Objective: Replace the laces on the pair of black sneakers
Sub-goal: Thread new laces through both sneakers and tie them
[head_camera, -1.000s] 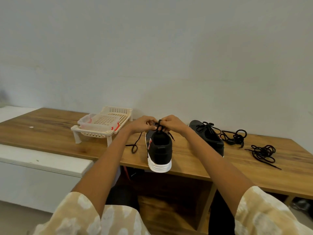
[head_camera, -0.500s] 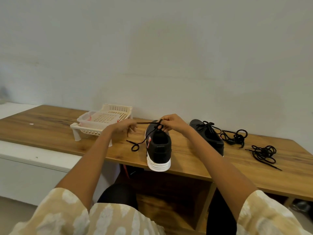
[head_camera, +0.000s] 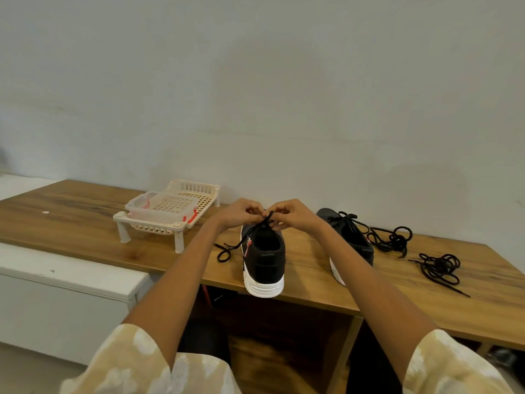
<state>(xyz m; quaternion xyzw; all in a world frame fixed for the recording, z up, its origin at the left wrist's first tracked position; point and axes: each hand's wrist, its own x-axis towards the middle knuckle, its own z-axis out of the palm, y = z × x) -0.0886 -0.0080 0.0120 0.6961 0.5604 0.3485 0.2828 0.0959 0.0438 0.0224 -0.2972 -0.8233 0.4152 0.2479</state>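
Observation:
A black sneaker with a white sole (head_camera: 265, 261) stands heel toward me at the front edge of the wooden table (head_camera: 309, 268). My left hand (head_camera: 241, 213) and my right hand (head_camera: 289, 214) meet above its tongue, both pinching its black lace (head_camera: 257, 227). One loose end of that lace (head_camera: 225, 251) trails onto the table at the shoe's left. The second black sneaker (head_camera: 350, 240) sits to the right, partly hidden by my right forearm, with a lace tied on top.
Two loose bundles of black laces lie right of the shoes: the nearer-wall bundle (head_camera: 393, 240) and the front bundle (head_camera: 440, 268). A cream plastic rack (head_camera: 167, 220) holding a clear container stands at the left. A white cabinet (head_camera: 65, 282) sits below the table's left side.
My left hand, which had pulled the lace out to the left, has come back to the right hand above the shoe's tongue.

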